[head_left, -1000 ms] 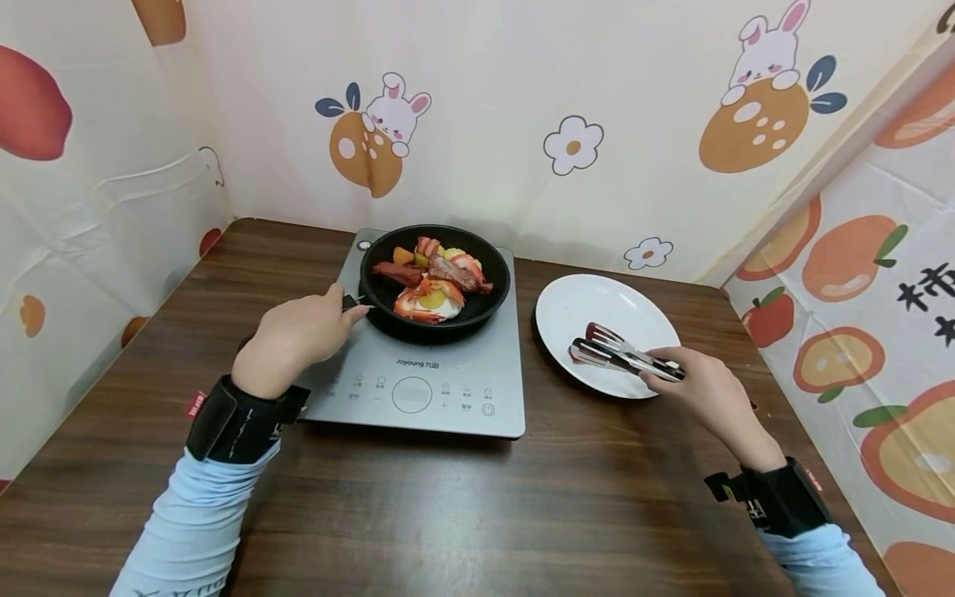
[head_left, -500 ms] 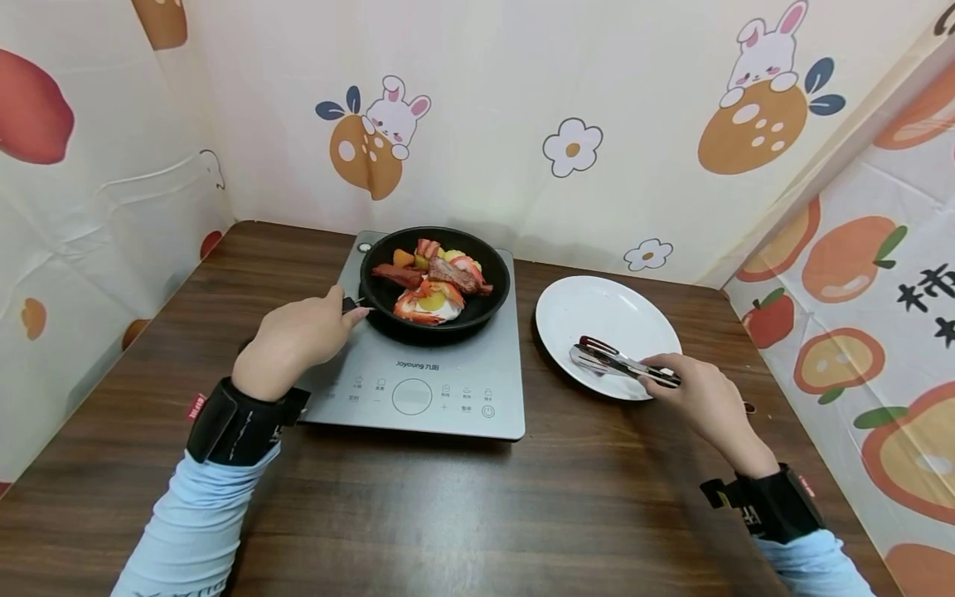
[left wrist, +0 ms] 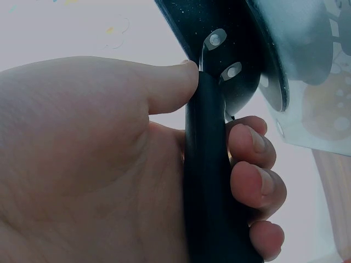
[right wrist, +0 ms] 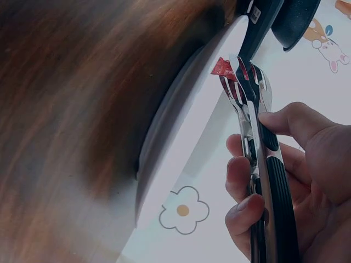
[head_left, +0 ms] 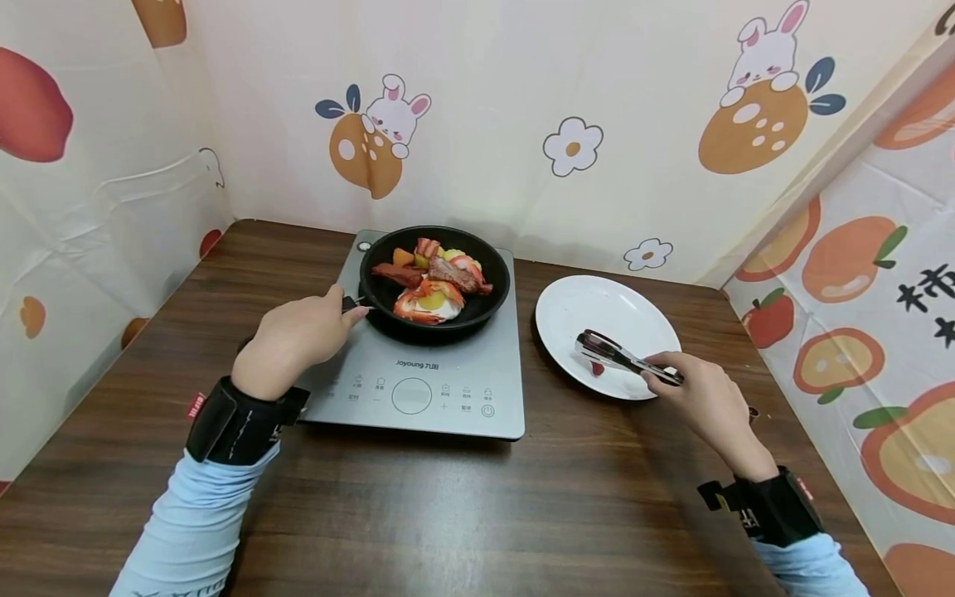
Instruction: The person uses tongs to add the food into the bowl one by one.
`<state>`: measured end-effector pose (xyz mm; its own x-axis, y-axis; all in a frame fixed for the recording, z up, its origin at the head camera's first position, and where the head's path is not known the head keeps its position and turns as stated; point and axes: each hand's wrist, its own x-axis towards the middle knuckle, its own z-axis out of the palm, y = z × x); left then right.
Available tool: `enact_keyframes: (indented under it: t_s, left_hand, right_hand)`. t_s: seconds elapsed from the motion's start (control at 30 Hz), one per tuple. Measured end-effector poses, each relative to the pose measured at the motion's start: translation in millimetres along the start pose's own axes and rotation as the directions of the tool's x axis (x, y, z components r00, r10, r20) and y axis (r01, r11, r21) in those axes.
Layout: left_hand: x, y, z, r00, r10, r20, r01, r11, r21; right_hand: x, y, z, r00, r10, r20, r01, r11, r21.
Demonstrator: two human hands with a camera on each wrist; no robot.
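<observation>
Sitting leftward of the right hand (head_left: 709,398), clenched on steel tongs (head_left: 622,358) over a white round plate (head_left: 634,311), is the food-filled black frying pan (head_left: 435,282), steadied by the left hand (head_left: 294,336).

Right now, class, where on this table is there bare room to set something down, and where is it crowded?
Bare wood lies along the near edge of the table, between the two sleeves, and on the left beyond the left hand. The cooker is crowded by the pan of food. On the plate, the tongs in the right hand and a small red piece fill the near half; its far half is bare.
</observation>
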<state>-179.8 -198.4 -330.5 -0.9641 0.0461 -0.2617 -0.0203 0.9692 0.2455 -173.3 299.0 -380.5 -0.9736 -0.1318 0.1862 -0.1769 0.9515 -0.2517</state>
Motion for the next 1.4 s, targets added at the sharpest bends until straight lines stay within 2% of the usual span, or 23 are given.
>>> enact_keyframes:
  t_s: [0.23,0.53,0.67,0.77,0.9,0.97,1.2,1.4]
  left_hand:
    - [-0.3,0.9,0.4,1.000,0.006,-0.007,-0.006,1.000,0.001]
    - [1.2,0.9,-1.6,1.000,-0.001,0.001,0.001,1.000,0.002]
    - [0.5,0.5,-1.4,1.000,-0.003,0.003,0.003,1.000,0.000]
    - [0.2,0.3,-1.3,1.000,0.001,0.004,-0.001,1.000,0.000]
    - [-0.5,1.0,-1.3,1.000,-0.001,0.002,0.001,1.000,0.002]
    - [-0.6,1.6,-0.8,1.000,0.001,-0.003,-0.001,1.000,0.004]
    - [0.0,2.9,0.8,1.000,0.002,-0.008,-0.002,1.000,0.007]
    - [0.7,1.1,-0.1,1.000,-0.017,0.000,0.017,1.000,0.001]
  right_hand:
    - [7,-18,-9,0.995,-0.069,-0.072,0.070,0.997,0.019]
    - [30,-68,-19,0.977,-0.138,-0.163,0.153,0.985,0.082]
    - [41,-92,-19,0.956,-0.195,-0.219,0.219,0.972,0.091]
    - [48,-107,-16,0.928,-0.253,-0.272,0.287,0.954,0.091]
    - [58,-124,-4,0.892,-0.321,-0.318,0.363,0.929,0.079]
    - [62,-130,5,0.884,-0.340,-0.321,0.380,0.922,0.068]
    - [65,-140,22,0.885,-0.354,-0.303,0.391,0.918,0.071]
    - [66,-142,24,0.916,-0.323,-0.237,0.353,0.931,0.096]
